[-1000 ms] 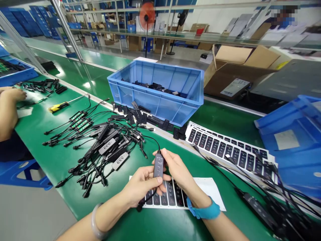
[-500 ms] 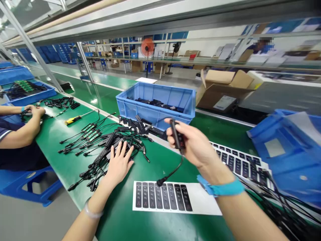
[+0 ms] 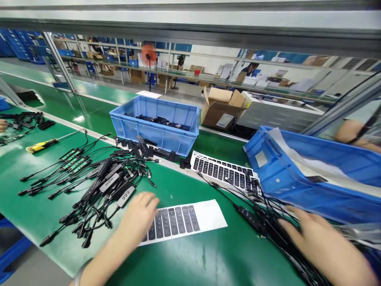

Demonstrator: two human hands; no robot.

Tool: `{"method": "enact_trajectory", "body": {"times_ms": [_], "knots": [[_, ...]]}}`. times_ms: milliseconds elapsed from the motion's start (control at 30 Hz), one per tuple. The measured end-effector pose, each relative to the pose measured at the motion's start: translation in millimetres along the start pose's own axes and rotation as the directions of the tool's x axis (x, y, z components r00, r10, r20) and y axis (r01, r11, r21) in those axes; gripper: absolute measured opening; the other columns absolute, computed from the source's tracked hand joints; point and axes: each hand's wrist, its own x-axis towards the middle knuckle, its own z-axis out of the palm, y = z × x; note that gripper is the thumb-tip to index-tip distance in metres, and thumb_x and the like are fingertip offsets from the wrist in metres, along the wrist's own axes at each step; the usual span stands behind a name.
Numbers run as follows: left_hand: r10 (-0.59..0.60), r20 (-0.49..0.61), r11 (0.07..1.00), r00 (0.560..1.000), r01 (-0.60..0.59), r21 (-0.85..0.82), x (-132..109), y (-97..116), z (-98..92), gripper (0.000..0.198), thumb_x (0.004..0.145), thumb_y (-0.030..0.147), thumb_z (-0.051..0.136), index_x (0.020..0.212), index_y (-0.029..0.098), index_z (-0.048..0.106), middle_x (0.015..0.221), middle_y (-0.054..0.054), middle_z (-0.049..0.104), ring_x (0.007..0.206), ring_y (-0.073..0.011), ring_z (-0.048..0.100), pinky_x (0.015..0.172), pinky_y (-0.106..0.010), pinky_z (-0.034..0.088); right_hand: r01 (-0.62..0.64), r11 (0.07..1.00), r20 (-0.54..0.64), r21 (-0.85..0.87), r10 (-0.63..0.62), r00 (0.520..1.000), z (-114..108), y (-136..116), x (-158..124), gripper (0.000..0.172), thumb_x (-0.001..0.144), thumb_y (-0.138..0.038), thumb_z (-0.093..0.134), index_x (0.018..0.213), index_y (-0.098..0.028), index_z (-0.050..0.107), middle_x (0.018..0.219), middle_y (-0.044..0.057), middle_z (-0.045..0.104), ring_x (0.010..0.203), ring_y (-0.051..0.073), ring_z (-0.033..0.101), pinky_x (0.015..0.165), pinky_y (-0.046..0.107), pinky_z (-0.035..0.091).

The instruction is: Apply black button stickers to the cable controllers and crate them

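My left hand (image 3: 139,217) is at the left end of a white sheet of black stickers (image 3: 212,216), its curled fingers closed on that end and partly hidden. My right hand (image 3: 317,238), slightly blurred, reaches over a bundle of black cables (image 3: 285,246) on the right, thumb and fingers apart, grasping nothing that I can see. A black controller with a cable (image 3: 249,216) lies at the near side of this bundle. Left of my left hand lies a heap of black cabled controllers (image 3: 110,182), some with grey faces.
A blue bin (image 3: 154,133) of black parts stands behind the heap. More sticker sheets (image 3: 223,171) lie beside a second blue bin (image 3: 297,178). A yellow screwdriver (image 3: 43,145) and cabled green circuit boards (image 3: 74,161) are at left. Another person's hand (image 3: 2,126) shows at the left edge.
My right hand has moved right to the cables and let go of the cabled controller. My left hand has left the heap for the sticker sheet, which has turned slightly. The view has swung right.
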Motion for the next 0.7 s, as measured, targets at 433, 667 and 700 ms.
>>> {"method": "enact_trajectory", "body": {"times_ms": [433, 667, 700], "knots": [[0.139, 0.097, 0.986, 0.985, -0.129, -0.105, -41.8, 67.0, 61.0, 0.029, 0.095, 0.017, 0.049, 0.119, 0.016, 0.063, 0.12, -0.011, 0.069, 0.114, -0.0278, 0.061, 0.097, -0.041, 0.048, 0.302, 0.94, 0.575, 0.157, -0.335, 0.747, 152.4, -25.1, -46.4, 0.024, 0.085, -0.044, 0.057, 0.079, -0.023, 0.069, 0.083, 0.007, 0.063, 0.072, 0.023, 0.061, 0.068, 0.037, 0.052], [-0.208, 0.192, 0.971, 0.959, 0.226, -0.073, -20.9, 34.5, 18.0, 0.02, 0.086, 0.008, 0.05, 0.1, 0.018, 0.061, 0.097, -0.008, 0.067, 0.085, -0.0224, 0.064, 0.07, -0.03, 0.051, -0.166, 0.872, 0.353, 0.46, -0.009, 0.935, 117.9, -29.8, -19.5, 0.035, 0.068, -0.057, 0.074, 0.076, -0.024, 0.064, 0.066, 0.002, 0.055, 0.061, 0.019, 0.054, 0.055, 0.03, 0.05], [-0.38, 0.157, 0.923, 0.912, 0.385, -0.001, -19.3, 23.0, 10.0, 0.019, 0.085, 0.007, 0.048, 0.097, 0.016, 0.06, 0.096, -0.01, 0.064, 0.083, -0.0236, 0.062, 0.069, -0.032, 0.051, -0.212, 0.832, 0.326, 0.513, 0.039, 0.945, 115.6, -33.5, -18.3, 0.036, 0.065, -0.056, 0.076, 0.077, -0.025, 0.064, 0.071, 0.002, 0.056, 0.061, 0.019, 0.054, 0.054, 0.031, 0.051]]}}
